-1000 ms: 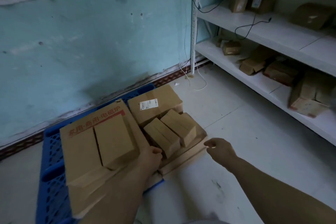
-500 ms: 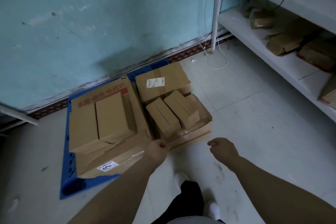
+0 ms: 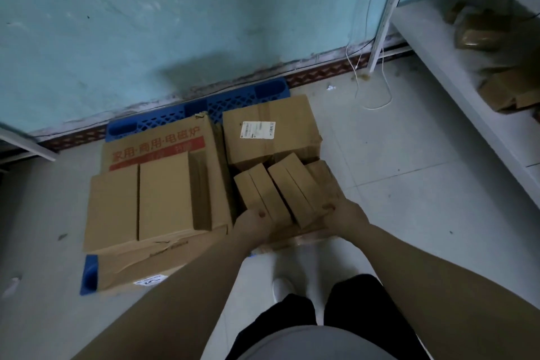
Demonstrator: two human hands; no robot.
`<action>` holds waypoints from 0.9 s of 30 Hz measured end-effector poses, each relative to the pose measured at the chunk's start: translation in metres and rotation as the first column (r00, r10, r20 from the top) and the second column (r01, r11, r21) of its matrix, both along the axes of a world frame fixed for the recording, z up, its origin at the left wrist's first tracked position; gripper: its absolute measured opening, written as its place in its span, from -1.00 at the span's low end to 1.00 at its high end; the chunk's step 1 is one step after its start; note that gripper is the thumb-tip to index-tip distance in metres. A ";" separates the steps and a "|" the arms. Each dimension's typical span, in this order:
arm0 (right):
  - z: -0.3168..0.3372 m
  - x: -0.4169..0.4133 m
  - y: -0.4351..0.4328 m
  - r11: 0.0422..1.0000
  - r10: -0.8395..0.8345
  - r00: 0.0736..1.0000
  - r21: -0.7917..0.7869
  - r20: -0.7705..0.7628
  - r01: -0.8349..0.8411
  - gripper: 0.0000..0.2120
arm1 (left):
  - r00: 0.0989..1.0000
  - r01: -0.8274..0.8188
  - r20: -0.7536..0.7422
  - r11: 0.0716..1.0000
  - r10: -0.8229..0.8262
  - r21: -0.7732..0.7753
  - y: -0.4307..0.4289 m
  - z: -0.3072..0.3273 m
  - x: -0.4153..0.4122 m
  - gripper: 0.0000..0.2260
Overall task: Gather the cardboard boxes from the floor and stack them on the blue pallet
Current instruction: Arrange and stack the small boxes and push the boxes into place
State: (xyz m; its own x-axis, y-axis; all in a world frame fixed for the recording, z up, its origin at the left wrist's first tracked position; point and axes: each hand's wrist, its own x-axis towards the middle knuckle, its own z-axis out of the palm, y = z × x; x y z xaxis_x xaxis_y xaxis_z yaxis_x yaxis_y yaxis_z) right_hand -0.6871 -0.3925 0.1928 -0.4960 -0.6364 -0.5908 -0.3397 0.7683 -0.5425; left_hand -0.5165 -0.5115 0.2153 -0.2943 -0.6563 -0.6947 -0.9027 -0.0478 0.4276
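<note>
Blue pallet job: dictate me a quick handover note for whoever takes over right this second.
Left hand grips the near end of the left small box; right hand grips the right small box beside it.
Both sit on the blue pallet, on the near side of the labelled box, right of the red-lettered box.
Done: no box shows loose on the floor.
Left: settle this pair, check the floor out of view.

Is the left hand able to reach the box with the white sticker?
Probably yes, by stretching over: the white-labelled box is bare on top. But the left hand grips the left small box, standing between them, and would need to let go first.
</note>
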 end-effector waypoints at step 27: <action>-0.138 -0.014 -0.128 0.890 0.399 0.904 0.303 -0.153 -0.341 0.17 | 0.905 -0.297 0.332 0.954 0.267 0.044 -0.059 -0.120 -0.066 -0.46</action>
State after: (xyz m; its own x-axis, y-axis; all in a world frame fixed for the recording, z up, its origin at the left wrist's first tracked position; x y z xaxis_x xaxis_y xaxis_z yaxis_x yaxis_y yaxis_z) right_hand -0.7015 -0.5209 0.0546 -0.3831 -0.6335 -0.6722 -0.7090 0.6682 -0.2257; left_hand -0.5830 -0.5704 0.0952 0.1411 -0.6084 -0.7810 -0.9330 -0.3456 0.1007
